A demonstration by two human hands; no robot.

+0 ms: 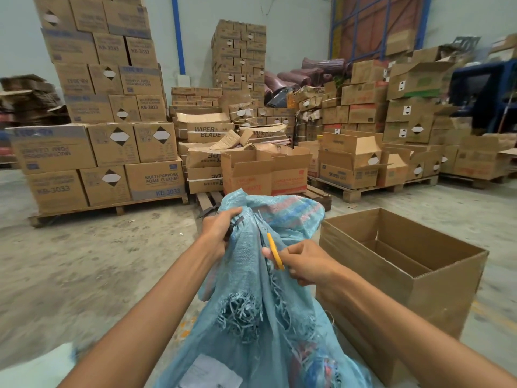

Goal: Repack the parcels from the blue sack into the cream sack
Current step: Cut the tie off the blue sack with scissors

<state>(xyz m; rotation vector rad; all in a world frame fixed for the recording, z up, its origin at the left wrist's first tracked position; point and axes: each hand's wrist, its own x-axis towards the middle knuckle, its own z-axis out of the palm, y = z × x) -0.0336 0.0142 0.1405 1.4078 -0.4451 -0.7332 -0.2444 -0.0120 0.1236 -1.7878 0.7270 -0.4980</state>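
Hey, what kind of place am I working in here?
Most likely a warehouse or stockroom: printed cartons stacked high on wooden pallets, standing on a bare concrete floor.

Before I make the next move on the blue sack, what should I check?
1. Neck held: the left hand grips the blue sack at its bunched neck. Ok.
2. Tool in hand: the right hand holds the yellow tool against the neck. Ok.
3. Tool tip clear of the left fingers: the tip is hidden in the folds. Cannot tell.
4. Sack open: the neck is bunched shut. Not ok.
5. Cream sack ready: only a pale patch shows at the bottom left corner. Cannot tell.
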